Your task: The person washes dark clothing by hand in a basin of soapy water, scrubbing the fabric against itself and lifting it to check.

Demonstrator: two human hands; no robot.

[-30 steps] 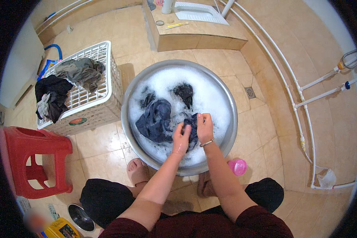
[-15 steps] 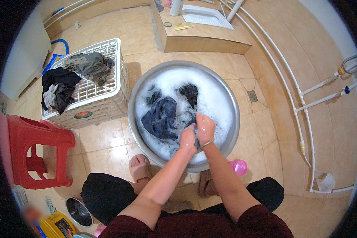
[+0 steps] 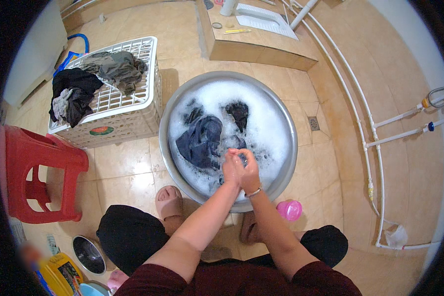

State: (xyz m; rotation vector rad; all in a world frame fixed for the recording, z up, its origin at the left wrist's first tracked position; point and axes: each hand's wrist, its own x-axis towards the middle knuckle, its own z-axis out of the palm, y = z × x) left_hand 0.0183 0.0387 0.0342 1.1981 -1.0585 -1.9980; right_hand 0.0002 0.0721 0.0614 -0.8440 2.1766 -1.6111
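A wide metal basin (image 3: pixel 292 143) full of white suds stands between my feet. My left hand (image 3: pixel 231 168) and my right hand (image 3: pixel 249 171) are pressed together over its near side, fingers curled. Both grip a dark wet garment (image 3: pixel 236 141); a bit of it shows between the hands, and most lies under foam beyond them. To their left a navy garment (image 3: pixel 201 140) bulges out of the suds. A black cloth (image 3: pixel 239 114) floats at the far middle, with another dark piece (image 3: pixel 193 112) at the far left. On my right wrist is a bracelet (image 3: pixel 254 192).
Left of the basin, a white plastic crate (image 3: pixel 150 86) carries grey and black clothes (image 3: pixel 76 93). A red stool (image 3: pixel 44 172) is nearer me. A pink cup (image 3: pixel 289 210) stands by the basin's near right. White pipes (image 3: pixel 370 163) line the right wall; a tiled step (image 3: pixel 261 55) lies beyond.
My right hand has turned and closed in against the left; the gap between them has narrowed. The garments in the basin stay about where they were, while the view has shifted slightly.
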